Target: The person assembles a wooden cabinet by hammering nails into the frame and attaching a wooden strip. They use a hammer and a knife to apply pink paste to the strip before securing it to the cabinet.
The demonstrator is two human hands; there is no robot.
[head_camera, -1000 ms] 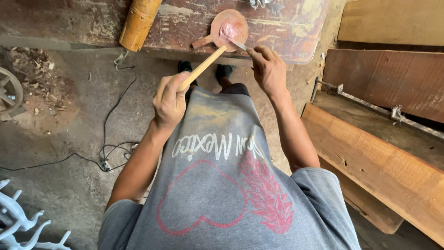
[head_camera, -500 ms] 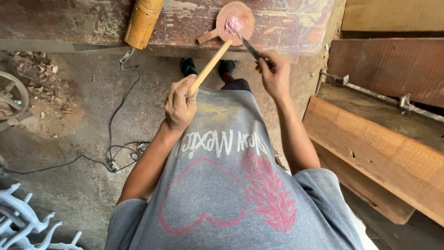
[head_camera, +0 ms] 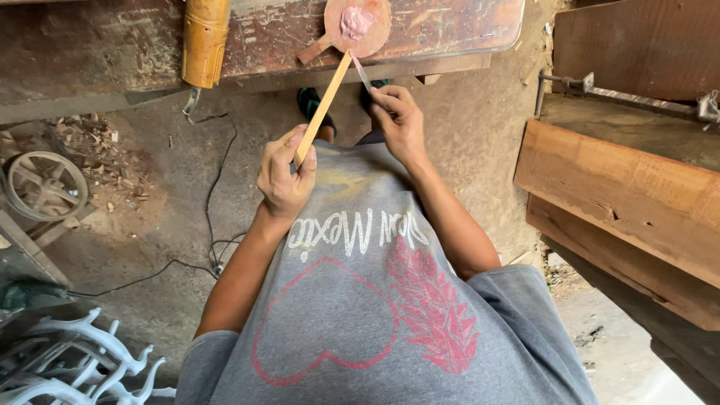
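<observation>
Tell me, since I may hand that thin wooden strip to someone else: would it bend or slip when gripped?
The wooden strip looks long, flat and thin, so it probably flexes slightly and weighs little. The left hand pinches it at one end alone, suggesting it stays straight unsupported. Its bare matte wood likely grips well. Being flat, it should not roll.

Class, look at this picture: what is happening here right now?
A person in a grey shirt stands at a worn workbench. The left hand holds a thin wooden strip angled toward a round wooden paddle bearing pink paste. The right hand holds a small blade against the strip's upper end.
</observation>
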